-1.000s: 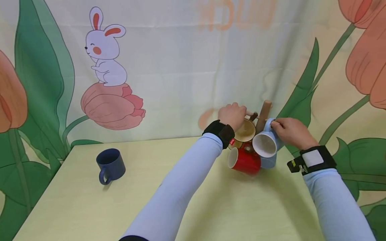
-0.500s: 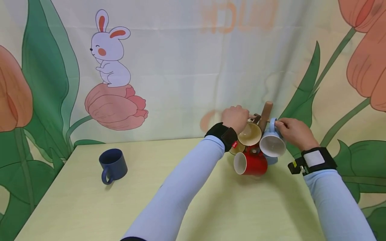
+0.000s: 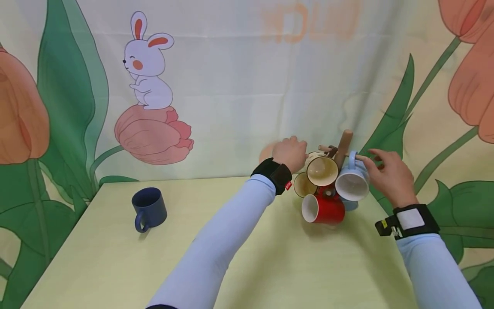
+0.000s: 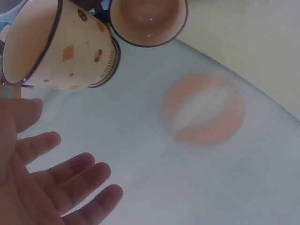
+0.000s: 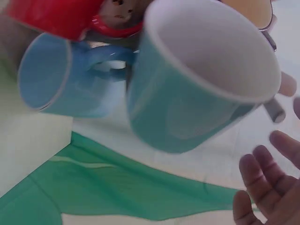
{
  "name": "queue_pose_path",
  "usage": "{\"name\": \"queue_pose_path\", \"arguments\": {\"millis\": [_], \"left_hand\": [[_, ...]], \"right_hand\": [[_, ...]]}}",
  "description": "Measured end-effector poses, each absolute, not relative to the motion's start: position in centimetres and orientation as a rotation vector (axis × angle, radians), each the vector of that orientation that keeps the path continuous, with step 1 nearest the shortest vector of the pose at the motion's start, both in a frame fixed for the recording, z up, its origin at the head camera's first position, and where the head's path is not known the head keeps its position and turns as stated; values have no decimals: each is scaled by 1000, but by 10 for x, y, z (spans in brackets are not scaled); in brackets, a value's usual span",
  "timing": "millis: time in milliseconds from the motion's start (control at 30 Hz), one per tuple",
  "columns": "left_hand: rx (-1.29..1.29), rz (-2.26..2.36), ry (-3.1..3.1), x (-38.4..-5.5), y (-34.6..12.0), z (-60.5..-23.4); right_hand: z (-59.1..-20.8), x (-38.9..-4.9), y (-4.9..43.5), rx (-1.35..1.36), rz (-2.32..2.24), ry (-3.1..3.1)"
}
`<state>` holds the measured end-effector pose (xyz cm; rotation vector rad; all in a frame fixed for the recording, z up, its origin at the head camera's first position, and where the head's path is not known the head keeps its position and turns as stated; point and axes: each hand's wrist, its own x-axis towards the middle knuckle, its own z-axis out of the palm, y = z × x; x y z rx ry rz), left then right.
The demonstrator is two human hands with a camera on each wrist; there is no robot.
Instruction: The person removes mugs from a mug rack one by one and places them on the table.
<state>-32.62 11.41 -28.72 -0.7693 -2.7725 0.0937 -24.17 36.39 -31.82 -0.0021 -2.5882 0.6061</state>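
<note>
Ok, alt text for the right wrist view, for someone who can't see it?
A round light-blue mug with a white interior dominates the centre, tilted; the person's bare right hand at lower right isn't gripping it. At left is a second light-blue mug, with a glossy red mug at the top.

Left hand (image 3: 289, 154) and right hand (image 3: 393, 177) unclenched

- Cloth (image 3: 227, 107) past far worktop edge (image 3: 216, 182): orange letters (image 3: 302, 22), too blurred to read.
- Cream mug (image 4: 77, 51), near base: tiny lettering (image 4: 108, 64), illegible.
- Red wristband tag (image 3: 288, 185): marks unreadable.
</note>
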Motion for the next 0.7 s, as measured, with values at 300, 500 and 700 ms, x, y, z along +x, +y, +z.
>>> {"name": "queue_pose_path", "arguments": {"millis": [300, 500, 700], "left_hand": [[-677, 40, -2932, -331, 75, -300], [-649, 6, -2974, -328, 43, -314], [-672, -71, -3003, -319, 8, -338]], "right_hand": [[-354, -227, 381, 88, 535, -2451], [-378, -227, 387, 162, 451, -2469], [-392, -233, 387, 256, 367, -2436]]}}
